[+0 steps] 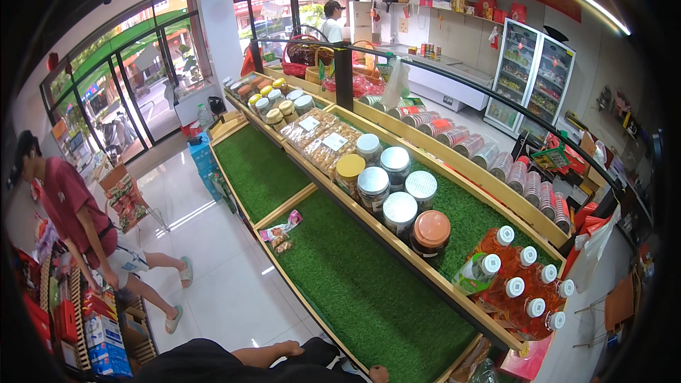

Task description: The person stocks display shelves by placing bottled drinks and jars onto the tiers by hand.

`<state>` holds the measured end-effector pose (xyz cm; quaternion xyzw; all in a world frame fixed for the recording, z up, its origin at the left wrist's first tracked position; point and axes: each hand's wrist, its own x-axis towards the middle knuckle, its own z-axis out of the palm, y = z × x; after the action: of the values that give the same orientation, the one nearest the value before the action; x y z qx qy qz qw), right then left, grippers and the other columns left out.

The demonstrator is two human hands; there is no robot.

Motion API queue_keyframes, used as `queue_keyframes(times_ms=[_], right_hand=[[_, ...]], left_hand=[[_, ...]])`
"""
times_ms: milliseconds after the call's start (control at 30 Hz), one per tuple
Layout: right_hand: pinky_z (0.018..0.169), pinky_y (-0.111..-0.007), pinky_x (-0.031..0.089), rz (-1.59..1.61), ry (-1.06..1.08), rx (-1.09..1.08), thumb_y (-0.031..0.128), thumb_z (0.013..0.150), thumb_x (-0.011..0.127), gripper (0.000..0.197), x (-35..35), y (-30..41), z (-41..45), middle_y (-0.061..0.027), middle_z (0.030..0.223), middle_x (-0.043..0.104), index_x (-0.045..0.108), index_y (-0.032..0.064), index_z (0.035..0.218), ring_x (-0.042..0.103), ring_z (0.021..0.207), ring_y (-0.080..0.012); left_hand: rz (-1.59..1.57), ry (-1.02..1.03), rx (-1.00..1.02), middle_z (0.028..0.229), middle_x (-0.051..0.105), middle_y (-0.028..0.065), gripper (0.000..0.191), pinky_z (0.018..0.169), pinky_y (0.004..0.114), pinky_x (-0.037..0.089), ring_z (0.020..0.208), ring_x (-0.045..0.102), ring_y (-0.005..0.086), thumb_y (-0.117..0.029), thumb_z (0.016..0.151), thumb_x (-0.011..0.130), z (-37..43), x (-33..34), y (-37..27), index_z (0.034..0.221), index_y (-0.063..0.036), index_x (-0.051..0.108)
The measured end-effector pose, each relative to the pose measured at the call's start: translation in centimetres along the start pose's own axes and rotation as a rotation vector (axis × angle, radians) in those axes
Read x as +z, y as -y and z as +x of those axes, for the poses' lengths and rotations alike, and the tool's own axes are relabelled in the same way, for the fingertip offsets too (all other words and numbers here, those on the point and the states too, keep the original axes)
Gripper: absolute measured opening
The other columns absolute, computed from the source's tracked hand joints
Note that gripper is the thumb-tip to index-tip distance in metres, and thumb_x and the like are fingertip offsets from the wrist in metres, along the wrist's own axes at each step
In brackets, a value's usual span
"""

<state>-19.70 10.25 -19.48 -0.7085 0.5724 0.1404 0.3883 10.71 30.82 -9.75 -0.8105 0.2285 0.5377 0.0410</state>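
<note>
My left hand (290,349) hangs low beside my dark clothing, fingers curled, and whether it holds anything cannot be seen. At the bottom edge, my right hand (379,373) shows only in part, close to the front rim of the lower shelf (319,306). Artificial grass lines this shelf, and a small pink snack packet (292,218) lies at its far left part. On the upper tier stand lidded jars, among them one with an orange lid (431,229) and one with a yellow lid (350,166). Bottles of reddish-orange liquid (511,306) are grouped at its right end, near packed trays of nuts or snacks (334,141).
A person in a red shirt (74,207) stands at the left by stacked boxes (106,338). Another person (333,24) is behind the baskets. Stacked cups (452,136) line the rear shelf under a black rail (479,82). A glass-door fridge (532,72) stands at the back.
</note>
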Motion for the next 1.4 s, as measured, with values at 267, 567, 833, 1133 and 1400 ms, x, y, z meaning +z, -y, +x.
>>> queue_keyframes(times_ms=[267,567,833,1133,1400], right_hand=[[0.097,-0.049,0.047,0.049,0.055,-0.062,0.04,0.086,0.052,0.046,-0.9,-0.1,-0.8,-0.0211,0.12,0.065,0.068,0.012,0.119,0.06,0.114,-0.0404],[0.092,-0.046,0.055,-0.035,0.264,0.289,0.024,0.095,0.058,0.024,-3.4,3.6,-1.0,-0.0058,0.112,0.07,0.072,0.0168,0.114,0.067,0.097,-0.0263],[0.085,-0.044,0.057,-0.026,0.088,0.166,0.026,0.094,0.059,0.023,-3.2,3.3,-2.0,-0.0104,0.104,0.071,0.074,0.0142,0.107,0.068,0.091,-0.0277],[0.082,-0.043,0.057,-0.097,0.06,0.168,0.023,0.093,0.062,0.018,-1.9,2.5,-1.5,-0.0107,0.1,0.071,0.071,0.0131,0.105,0.068,0.089,-0.027],[0.085,-0.045,0.056,-0.072,0.055,0.235,0.024,0.093,0.061,0.018,-2.2,2.7,-1.2,-0.0113,0.1,0.07,0.069,0.0119,0.104,0.068,0.09,-0.0273]], left_hand=[[-0.021,0.135,0.02,0.074,0.067,0.0134,0.045,0.051,0.038,0.052,0.063,0.065,0.0248,-0.042,0.082,0.055,-0.5,-0.8,0.9,0.076,0.0015,0.067],[0.101,0.497,0.16,0.059,0.051,0.0036,0.026,0.039,0.026,0.032,0.045,0.041,0.0125,-0.028,0.082,0.057,-4.4,-4.4,-1.4,0.065,-0.0086,0.055],[0.182,0.156,0.329,0.088,0.071,0.0153,0.042,0.073,0.04,0.053,0.083,0.068,0.0285,-0.036,0.08,0.061,-4.3,-3.3,-0.8,0.097,0.0006,0.073],[0.056,0.334,0.266,0.079,0.07,0.0113,0.03,0.064,0.035,0.052,0.072,0.067,0.0201,-0.027,0.082,0.06,-6.4,-4.5,-0.6,0.088,0.0009,0.072],[0.201,0.196,0.257,0.094,0.073,0.0159,0.042,0.082,0.043,0.052,0.09,0.069,0.0303,-0.036,0.082,0.059,-5.5,-3.2,1.1,0.099,-0.0005,0.072]])
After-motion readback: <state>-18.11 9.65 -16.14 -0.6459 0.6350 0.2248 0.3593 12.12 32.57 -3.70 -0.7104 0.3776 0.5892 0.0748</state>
